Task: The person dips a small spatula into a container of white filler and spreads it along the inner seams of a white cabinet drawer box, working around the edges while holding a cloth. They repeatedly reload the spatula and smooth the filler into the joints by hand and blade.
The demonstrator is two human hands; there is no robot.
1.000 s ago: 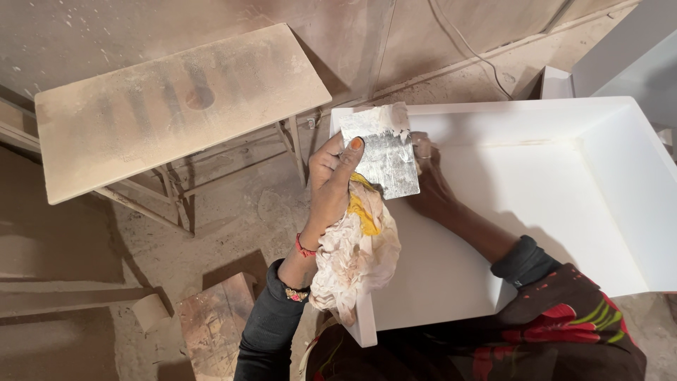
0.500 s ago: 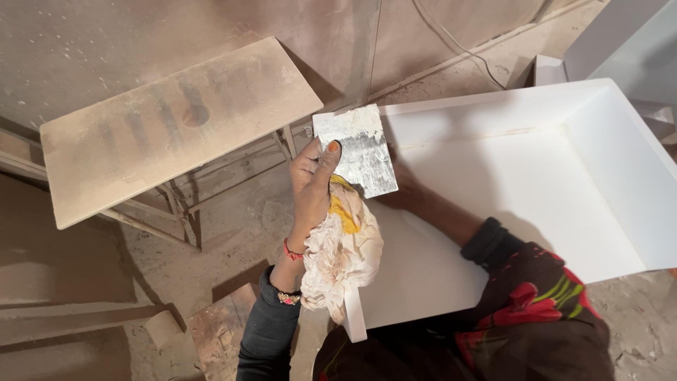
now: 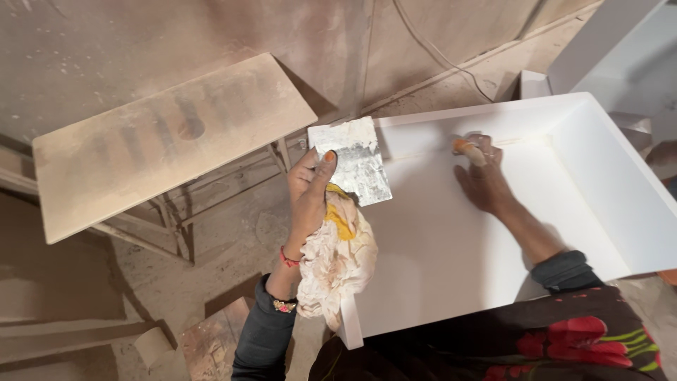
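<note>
Over the near left corner of the white tray-like panel (image 3: 451, 275), your left hand (image 3: 307, 194) pinches a flat metal scraper blade (image 3: 352, 168) between thumb and fingers, with a crumpled stained cloth (image 3: 337, 261) bunched under the same palm. Grey filler smears the blade, so you look loaded and partway through the job rather than at its end. Your right hand (image 3: 483, 180) lies inside the panel with fingers loosely spread, their tips pressed at the seam under the far wall; whether it holds anything there is hard to tell. The panel's floor and walls read evenly white and smooth, so most of the surface seems done; by my judgement the inner corners and that far seam are what remain. To your left a dusty wooden board (image 3: 162, 137) rests on a rough frame, and the floor (image 3: 233, 233) beneath is coated in pale dust. A thin cable (image 3: 441, 53) runs across the ground beyond the panel.
</note>
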